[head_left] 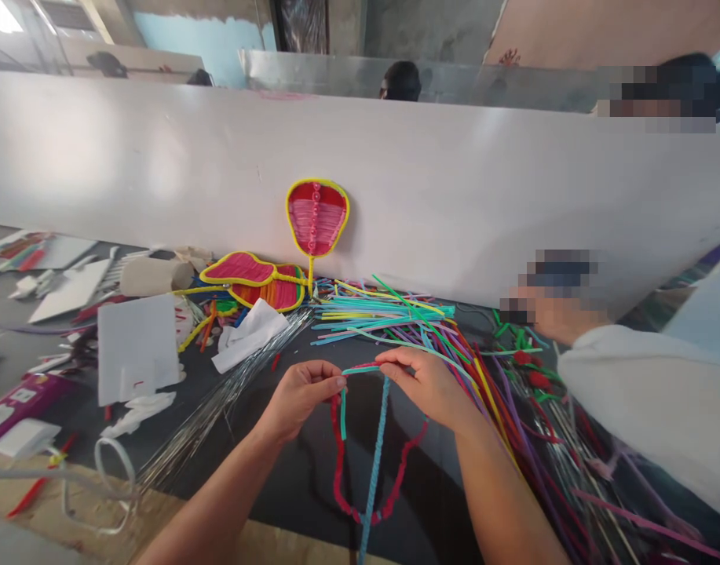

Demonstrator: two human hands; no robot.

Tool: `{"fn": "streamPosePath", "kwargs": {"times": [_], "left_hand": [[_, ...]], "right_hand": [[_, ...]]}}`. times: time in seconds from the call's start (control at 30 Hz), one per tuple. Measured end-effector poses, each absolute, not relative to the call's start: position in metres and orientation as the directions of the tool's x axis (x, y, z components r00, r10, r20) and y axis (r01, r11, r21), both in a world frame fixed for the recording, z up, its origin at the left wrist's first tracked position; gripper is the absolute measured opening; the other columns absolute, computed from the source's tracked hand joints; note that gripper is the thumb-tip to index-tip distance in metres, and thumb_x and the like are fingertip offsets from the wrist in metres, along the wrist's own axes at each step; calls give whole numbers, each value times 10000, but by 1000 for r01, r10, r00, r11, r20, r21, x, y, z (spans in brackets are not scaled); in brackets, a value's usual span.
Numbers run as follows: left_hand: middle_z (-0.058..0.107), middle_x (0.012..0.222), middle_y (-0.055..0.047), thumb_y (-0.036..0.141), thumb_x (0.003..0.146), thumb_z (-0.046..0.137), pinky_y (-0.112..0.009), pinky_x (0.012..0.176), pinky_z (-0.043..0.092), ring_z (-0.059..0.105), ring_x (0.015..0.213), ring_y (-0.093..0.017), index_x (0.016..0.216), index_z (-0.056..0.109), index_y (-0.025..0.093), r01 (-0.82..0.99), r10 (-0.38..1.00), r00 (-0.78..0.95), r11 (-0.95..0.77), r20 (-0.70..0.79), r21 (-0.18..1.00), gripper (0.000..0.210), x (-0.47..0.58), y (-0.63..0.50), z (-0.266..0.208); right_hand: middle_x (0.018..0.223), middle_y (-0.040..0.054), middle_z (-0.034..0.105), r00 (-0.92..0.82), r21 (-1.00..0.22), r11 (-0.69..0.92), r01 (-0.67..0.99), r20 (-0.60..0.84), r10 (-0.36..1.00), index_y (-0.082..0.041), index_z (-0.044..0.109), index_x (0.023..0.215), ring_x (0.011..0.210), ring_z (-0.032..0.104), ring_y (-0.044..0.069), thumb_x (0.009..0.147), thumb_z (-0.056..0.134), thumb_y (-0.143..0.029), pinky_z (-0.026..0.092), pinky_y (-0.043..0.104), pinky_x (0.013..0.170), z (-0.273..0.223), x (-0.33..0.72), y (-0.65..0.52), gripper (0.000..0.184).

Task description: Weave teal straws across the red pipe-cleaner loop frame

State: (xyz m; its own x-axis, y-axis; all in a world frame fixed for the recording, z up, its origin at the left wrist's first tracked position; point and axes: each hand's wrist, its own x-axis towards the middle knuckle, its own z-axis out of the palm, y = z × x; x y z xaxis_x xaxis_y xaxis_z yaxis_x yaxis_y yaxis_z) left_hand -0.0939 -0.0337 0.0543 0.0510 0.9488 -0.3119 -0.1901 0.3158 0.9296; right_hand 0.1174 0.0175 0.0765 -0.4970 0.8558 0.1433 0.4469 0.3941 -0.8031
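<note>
With our left hand (306, 395) and right hand (423, 386) we pinch the turquoise strip (344, 413) at the top of the red loop (338, 467), above the bench (292, 480), toward its front edge. We judge the loop light, soft, easily bent; gentle holding at both top corners seems best.

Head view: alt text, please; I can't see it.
Left hand and right hand pinch a turquoise strip along the top of a red loop with a blue stem. Beyond are colourful strips and a yellow-rimmed red shape, upright before a white panel.
</note>
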Motion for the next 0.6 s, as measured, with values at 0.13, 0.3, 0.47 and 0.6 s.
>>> {"fn": "streamPosePath", "kwargs": {"times": [0.13,0.3,0.47,0.6], "left_hand": [[604,599,13,299,644,763,-176,550,397,524,551,-71,677,645,125,-194,946,67,323,-316,926,212,-95,-34,54],[641,672,2,313,635,770,-177,568,410,544,586,-78,787,665,139,-186,940,68,340,-333,922,254,-94,-32,57],[647,620,-15,372,660,746,-188,555,413,552,570,-94,723,660,130,-56,946,103,313,-307,948,264,-97,-23,66],[644,595,-19,381,634,762,-185,507,393,523,516,-85,695,652,126,-9,927,183,336,-329,942,284,-104,-15,75]], "right_hand": [[923,9,694,-497,-776,438,454,187,848,-241,671,920,882,632,165,871,518,-257,471,290,803,72,114,18,161],[884,-2,686,-502,-735,483,475,224,835,-245,663,895,858,628,156,868,525,-235,463,284,798,71,112,17,141],[965,24,696,-486,-813,409,414,182,855,-243,665,971,924,634,177,894,494,-324,475,307,841,74,119,19,204],[1036,54,687,-401,-920,228,319,87,912,-229,616,1099,950,643,192,918,414,-435,491,333,854,70,138,27,340]]}}
